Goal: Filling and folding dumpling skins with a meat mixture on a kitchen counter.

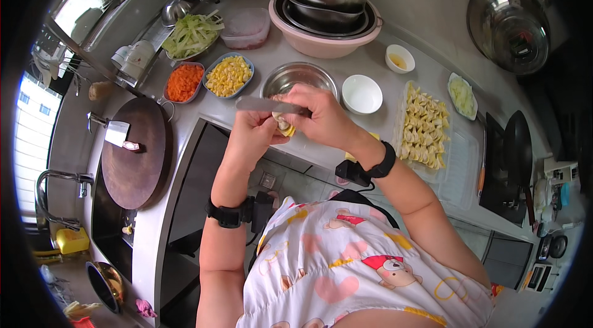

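Observation:
My left hand (255, 135) pinches a partly folded yellow dumpling wrapper (284, 126) near the counter's front edge. My right hand (315, 112) grips a flat metal spreader (264, 105), its blade pointing left above my left hand, while its fingers touch the wrapper too. Just behind the hands stands a steel bowl (299, 73) with some pinkish filling, largely hidden. A white bowl (362, 94) is right of it. Rows of folded dumplings (424, 126) fill a clear plastic tray farther right. Yellow wrappers (370, 140) lie partly hidden beside my right wrist.
Diced carrot (184, 82), corn kernels (229, 76) and shredded greens (193, 35) stand at the back left. Nested bowls (324, 41) are behind. A cleaver (117, 133) lies on a round chopping board (139, 170) over the sink. A wok (518, 152) sits far right.

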{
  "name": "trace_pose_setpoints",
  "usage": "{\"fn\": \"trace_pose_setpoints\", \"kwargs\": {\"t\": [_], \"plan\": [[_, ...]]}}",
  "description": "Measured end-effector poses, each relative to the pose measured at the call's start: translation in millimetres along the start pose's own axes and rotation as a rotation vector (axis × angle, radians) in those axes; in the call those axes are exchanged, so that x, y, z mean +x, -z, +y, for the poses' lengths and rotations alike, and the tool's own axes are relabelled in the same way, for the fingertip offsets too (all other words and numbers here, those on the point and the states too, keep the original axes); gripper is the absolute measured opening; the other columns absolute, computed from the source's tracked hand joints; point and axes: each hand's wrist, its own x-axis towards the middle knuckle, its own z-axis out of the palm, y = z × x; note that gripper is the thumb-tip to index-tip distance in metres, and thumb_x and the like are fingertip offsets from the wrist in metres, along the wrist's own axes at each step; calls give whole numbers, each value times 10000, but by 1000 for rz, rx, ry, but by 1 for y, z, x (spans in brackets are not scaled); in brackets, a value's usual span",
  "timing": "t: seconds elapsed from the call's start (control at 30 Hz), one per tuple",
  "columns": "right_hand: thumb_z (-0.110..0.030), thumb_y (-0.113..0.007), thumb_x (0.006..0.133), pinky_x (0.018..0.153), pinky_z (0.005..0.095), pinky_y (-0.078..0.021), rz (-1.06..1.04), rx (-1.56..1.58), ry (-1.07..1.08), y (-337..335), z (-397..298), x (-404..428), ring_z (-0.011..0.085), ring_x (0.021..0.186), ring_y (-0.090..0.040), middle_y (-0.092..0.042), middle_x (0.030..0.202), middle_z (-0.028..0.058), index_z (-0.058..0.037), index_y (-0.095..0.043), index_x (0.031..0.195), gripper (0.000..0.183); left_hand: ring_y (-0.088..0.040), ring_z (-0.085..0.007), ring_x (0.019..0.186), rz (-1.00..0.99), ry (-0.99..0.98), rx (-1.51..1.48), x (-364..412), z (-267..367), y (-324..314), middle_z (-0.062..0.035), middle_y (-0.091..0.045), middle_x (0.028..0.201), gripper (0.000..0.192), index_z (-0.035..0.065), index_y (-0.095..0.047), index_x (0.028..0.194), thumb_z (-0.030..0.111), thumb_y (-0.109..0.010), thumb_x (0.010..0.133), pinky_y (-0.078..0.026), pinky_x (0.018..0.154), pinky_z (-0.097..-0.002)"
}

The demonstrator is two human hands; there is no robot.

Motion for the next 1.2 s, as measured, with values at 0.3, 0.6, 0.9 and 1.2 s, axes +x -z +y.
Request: {"fn": "trace_pose_setpoints", "kwargs": {"t": [0.3, 0.6, 0.9, 1.2], "plan": [[-72, -612, 719, 468, 238, -359, 0, 108, -338, 9, -5, -2, 54, 513, -443, -497, 565, -1, 15, -585, 755, 98, -610, -118, 736, -127, -7, -27, -5, 8, -2, -73, -624, 826, 219, -45, -594, 942, 122, -489, 846, -517, 675, -253], [-113, -617, 737, 426, 208, -318, 76, 97, -381, 0, -17, -12, 10, 487, -381, -468, 523, -41, 9, -591, 747, 125, -606, -129, 697, 31, -154, 2, 0, -16, 4, -82, -613, 787, 247, -67, -580, 923, 157, -488, 875, -528, 642, -246], [-73, -587, 693, 442, 232, -374, 202, -4, -361, -7, -1, -22, 22, 510, -437, -523, 530, 12, 26, -615, 841, 180, -501, -49, 609, 267, -473, 449, 19, -41, -5, -25, -559, 676, 163, -68, -558, 802, 64, -477, 852, -428, 530, -193], [-92, -599, 671, 492, 348, -434, 472, -190, -336, 28, -1, -67, 297, 528, -571, -560, 579, 175, 36, -559, 678, 135, -575, -104, 631, -71, -398, 136, 35, -55, -65, -58, -582, 738, 181, -55, -551, 891, 107, -469, 884, -524, 559, -242]]}}
